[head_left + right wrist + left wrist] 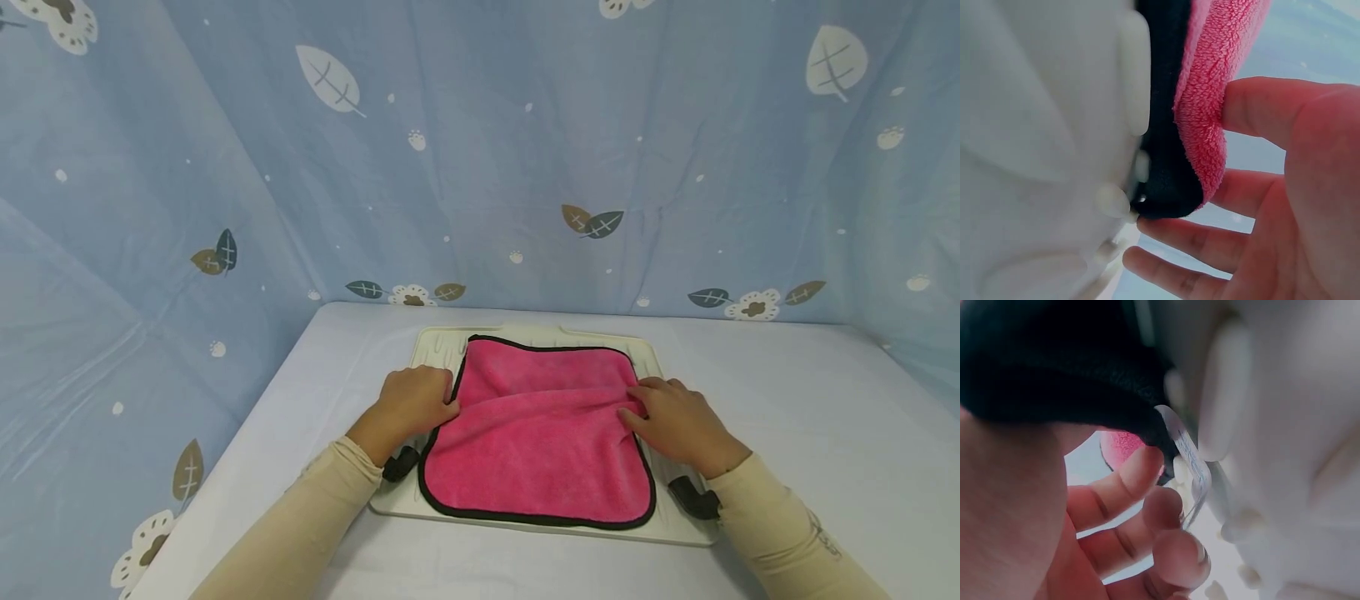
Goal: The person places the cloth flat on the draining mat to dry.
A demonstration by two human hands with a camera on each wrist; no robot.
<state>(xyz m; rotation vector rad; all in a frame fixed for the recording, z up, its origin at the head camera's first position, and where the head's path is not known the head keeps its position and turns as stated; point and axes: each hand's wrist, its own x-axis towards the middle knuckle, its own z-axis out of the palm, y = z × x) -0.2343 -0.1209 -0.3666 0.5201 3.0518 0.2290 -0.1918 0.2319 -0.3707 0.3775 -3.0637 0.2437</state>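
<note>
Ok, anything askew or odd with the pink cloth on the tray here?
Only slightly: the pink cloth is rumpled, with a raised fold running across its middle between the left hand and right hand. It otherwise lies within the cream tray. Nothing looks spilled or damaged.

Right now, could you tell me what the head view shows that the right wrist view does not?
Only the head view shows both hands at once, the left hand and right hand at opposite edges of the whole pink cloth, spread on a white tray before a leaf-print backdrop. Only the right wrist view shows, close up, the thumb on the plush and the fingers under the cloth's black hem. Both show the cloth, the tray and the right hand.
</note>
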